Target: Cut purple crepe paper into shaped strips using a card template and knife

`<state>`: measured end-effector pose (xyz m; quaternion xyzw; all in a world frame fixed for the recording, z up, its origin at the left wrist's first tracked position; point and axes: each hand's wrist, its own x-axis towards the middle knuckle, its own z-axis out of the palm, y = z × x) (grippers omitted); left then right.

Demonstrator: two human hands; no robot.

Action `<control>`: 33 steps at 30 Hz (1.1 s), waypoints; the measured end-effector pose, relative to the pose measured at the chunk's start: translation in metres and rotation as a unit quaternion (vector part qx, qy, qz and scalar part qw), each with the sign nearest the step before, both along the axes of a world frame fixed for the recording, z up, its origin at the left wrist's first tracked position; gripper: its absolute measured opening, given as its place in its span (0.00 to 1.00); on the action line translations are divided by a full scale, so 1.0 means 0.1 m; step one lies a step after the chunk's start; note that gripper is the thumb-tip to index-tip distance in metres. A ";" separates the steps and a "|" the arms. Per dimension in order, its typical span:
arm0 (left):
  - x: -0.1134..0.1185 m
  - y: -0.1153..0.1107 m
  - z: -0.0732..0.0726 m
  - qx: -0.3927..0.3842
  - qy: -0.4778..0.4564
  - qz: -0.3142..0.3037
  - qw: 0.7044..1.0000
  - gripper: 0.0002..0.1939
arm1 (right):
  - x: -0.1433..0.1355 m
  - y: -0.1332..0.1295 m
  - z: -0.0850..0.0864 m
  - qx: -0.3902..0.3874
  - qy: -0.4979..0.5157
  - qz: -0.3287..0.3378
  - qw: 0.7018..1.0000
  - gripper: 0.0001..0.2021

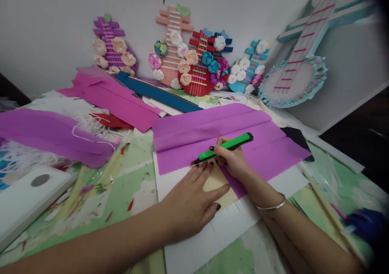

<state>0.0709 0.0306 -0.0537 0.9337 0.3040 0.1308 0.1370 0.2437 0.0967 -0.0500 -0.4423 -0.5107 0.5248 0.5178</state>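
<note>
A green utility knife (226,146) with black ends is gripped in my right hand (232,160), its tip pointing left and down. That tip is at the top edge of a pale yellow card (212,180), close to my left fingertips. My left hand (188,205) lies flat over the card, fingers stretched out and thumb apart, partly hiding it. Under the card are a creased purple sheet (261,144) and a white board (209,245). Whether the blade touches the purple sheet I cannot tell.
Decorated paper instruments, including a red one (199,79), lean against the wall. Pink sheets (112,97), a blue strip (161,91) and white strings (30,156) lie behind and left. A white box-shaped object (33,201) is at left; a dark blue object (367,223) at right.
</note>
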 end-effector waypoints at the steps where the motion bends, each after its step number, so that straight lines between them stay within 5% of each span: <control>1: 0.00 0.00 0.00 0.003 -0.003 0.000 1.000 0.27 | 0.00 0.00 0.00 -0.001 0.001 -0.005 1.000 0.15; 33: 0.00 0.00 0.02 -0.006 0.003 0.001 1.000 0.27 | 0.07 0.02 0.00 0.009 -0.011 -0.002 1.000 0.14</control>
